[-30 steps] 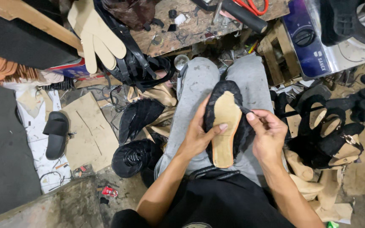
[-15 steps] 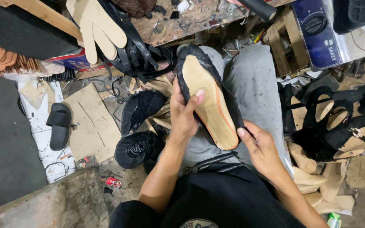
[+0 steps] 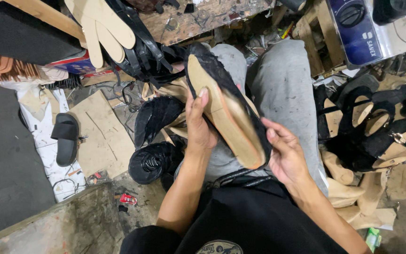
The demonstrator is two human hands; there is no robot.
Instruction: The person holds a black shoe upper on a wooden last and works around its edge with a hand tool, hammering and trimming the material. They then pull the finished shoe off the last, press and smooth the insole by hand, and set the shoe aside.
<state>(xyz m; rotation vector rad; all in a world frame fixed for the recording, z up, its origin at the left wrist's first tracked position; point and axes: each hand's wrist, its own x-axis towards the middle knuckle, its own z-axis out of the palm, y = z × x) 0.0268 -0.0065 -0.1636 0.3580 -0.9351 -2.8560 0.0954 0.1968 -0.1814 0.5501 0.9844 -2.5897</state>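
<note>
- The left hand [image 3: 198,124] grips a black shoe upper stretched over a tan last [image 3: 222,110], thumb lying flat on the tan bottom face and the fingers wrapped round the far side, out of sight
- That shoe is held sole-side up above the person's lap, tilted, one end pointing toward the cluttered workbench [image 3: 198,19] and the other end down near the right hand
- The right hand [image 3: 285,155] cups the lower end of the shoe from the right; its fingers curl against the black edge there, half closed on it, though how firmly they press cannot be told
- Both hands are over the grey trousers [image 3: 287,89], and the person's black shirt [image 3: 254,221] fills the bottom of the view
- Left of the knees on the floor lie loose black shoe uppers [image 3: 158,115] and a rounded black one [image 3: 153,162] just below them
- Further left, a black slide sandal [image 3: 66,138] rests on a pale sheet, beside a piece of brown cardboard [image 3: 99,136]
- Pale flat sole-shaped cut-outs [image 3: 102,30] hang over the bench edge at upper left, with black straps [image 3: 139,51] just beside them
- To the right, a heap of black strapped sandals with tan insoles [image 3: 372,136] sits near the right knee, tan offcuts [image 3: 353,193] below it
- A blue appliance with a round dial [image 3: 355,26] stands at the upper right
</note>
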